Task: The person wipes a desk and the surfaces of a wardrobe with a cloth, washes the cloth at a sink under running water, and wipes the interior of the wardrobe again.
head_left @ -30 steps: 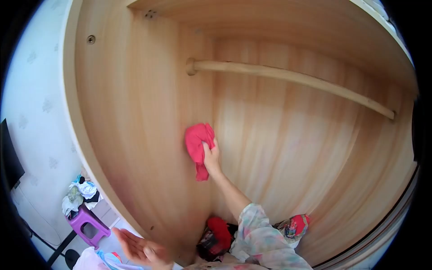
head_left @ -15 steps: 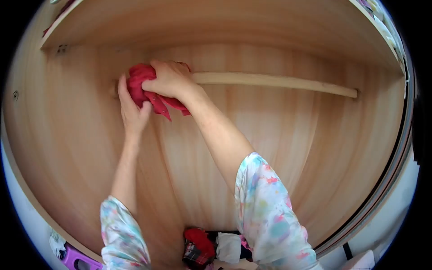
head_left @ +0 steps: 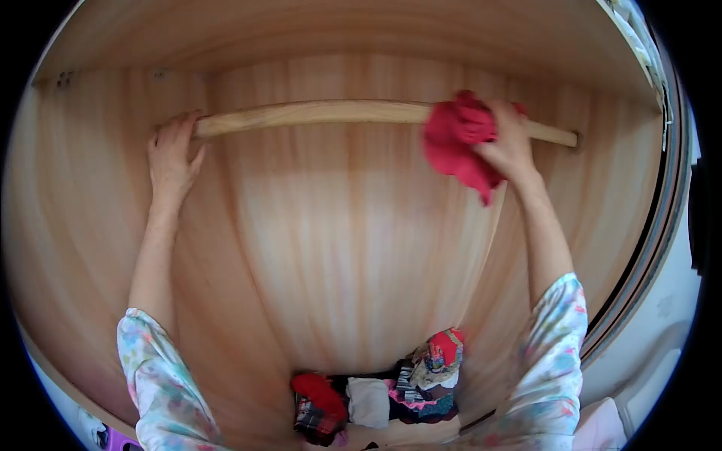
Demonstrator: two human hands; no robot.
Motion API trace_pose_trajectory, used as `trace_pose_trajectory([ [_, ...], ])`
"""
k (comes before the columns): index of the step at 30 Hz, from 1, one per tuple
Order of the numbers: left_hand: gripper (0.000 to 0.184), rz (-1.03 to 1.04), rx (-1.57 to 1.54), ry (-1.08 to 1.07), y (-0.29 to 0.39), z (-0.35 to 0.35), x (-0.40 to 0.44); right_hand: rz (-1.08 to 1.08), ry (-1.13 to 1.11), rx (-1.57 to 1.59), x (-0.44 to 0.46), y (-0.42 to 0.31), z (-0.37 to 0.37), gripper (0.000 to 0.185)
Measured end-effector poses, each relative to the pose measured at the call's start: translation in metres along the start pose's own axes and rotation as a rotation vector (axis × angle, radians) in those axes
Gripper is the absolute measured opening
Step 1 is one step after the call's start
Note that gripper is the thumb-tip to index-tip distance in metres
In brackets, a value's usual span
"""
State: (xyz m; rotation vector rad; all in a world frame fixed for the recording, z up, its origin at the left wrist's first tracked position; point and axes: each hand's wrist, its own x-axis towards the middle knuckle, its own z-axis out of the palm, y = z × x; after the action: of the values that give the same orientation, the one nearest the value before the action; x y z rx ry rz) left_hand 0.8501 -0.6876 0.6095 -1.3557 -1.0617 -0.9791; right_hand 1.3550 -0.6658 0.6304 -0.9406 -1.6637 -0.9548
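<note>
A pale wooden rod (head_left: 316, 113) runs across the inside of a wooden wardrobe, below a shelf. My right hand (head_left: 511, 143) grips a crumpled red cloth (head_left: 462, 143) against the rod, towards its right end. A loose corner of the cloth hangs down below the rod. At the rod's left end, my left hand (head_left: 174, 154) has its fingers curled over the wood and its thumb below. The left hand holds no cloth.
Folded clothes (head_left: 368, 402) lie in a row on the wardrobe floor, with a patterned pile (head_left: 436, 361) at their right. The shelf (head_left: 361, 34) overhangs the rod. A purple plastic item (head_left: 120, 441) shows at the lower left.
The red cloth has gone from the rod's left end to near its right end in my right hand. My left hand has let go of the cloth and now holds the rod's left end.
</note>
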Motion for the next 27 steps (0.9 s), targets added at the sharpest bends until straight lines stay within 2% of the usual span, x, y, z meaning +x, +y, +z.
trace_pose_trajectory([
  [1, 0.054, -0.025, 0.008, -0.029, 0.003, -0.003, 0.001, 0.090, 0.038, -0.112, -0.010, 0.027, -0.007, 0.053],
  [5, 0.054, -0.105, 0.152, -0.171, 0.055, -0.002, 0.020, 0.102, 0.012, -0.186, -0.012, 0.052, -0.020, 0.046],
  [8, 0.056, 0.143, -0.009, -0.119, 0.142, 0.002, 0.052, 0.034, -0.081, -0.056, 0.009, -0.028, 0.002, 0.049],
  [9, 0.055, 0.202, -0.116, -0.037, 0.176, 0.008, 0.067, -0.115, 0.007, -0.027, 0.015, -0.053, 0.016, 0.050],
  [10, 0.055, 0.262, -0.220, 0.044, 0.204, 0.012, 0.080, -0.102, -0.033, 0.019, 0.024, -0.078, 0.024, 0.051],
  [11, 0.055, 0.182, -0.321, -0.009, 0.217, 0.012, 0.088, -0.136, 0.042, -0.014, 0.031, -0.095, 0.030, 0.051],
  [12, 0.056, 0.099, -0.422, -0.064, 0.226, 0.013, 0.096, -0.112, 0.008, 0.047, 0.036, -0.093, 0.032, 0.053],
  [13, 0.057, 0.018, -0.520, -0.128, 0.233, 0.015, 0.101, -0.166, -0.002, 0.035, 0.037, -0.084, 0.029, 0.053],
  [15, 0.061, 0.097, -0.488, -0.063, 0.244, 0.026, 0.090, -0.267, -0.030, 0.019, 0.016, -0.054, 0.027, 0.054],
  [16, 0.062, 0.096, -0.465, -0.057, 0.244, 0.027, 0.086, -0.226, -0.087, 0.007, 0.013, -0.044, 0.022, 0.054],
  [19, 0.062, 0.121, -0.434, -0.057, 0.247, 0.034, 0.087, -0.084, -0.041, -0.114, 0.000, 0.005, 0.010, 0.053],
  [23, 0.056, 0.142, -0.402, -0.013, 0.248, 0.034, 0.083, 0.055, 0.004, -0.125, -0.022, 0.094, -0.005, 0.051],
  [25, 0.051, 0.157, -0.375, 0.025, 0.249, 0.036, 0.086, 0.141, 0.072, -0.213, -0.037, 0.122, -0.019, 0.050],
  [27, 0.045, 0.182, -0.338, 0.103, 0.253, 0.042, 0.088, 0.118, 0.193, -0.178, -0.053, 0.156, -0.027, 0.048],
])
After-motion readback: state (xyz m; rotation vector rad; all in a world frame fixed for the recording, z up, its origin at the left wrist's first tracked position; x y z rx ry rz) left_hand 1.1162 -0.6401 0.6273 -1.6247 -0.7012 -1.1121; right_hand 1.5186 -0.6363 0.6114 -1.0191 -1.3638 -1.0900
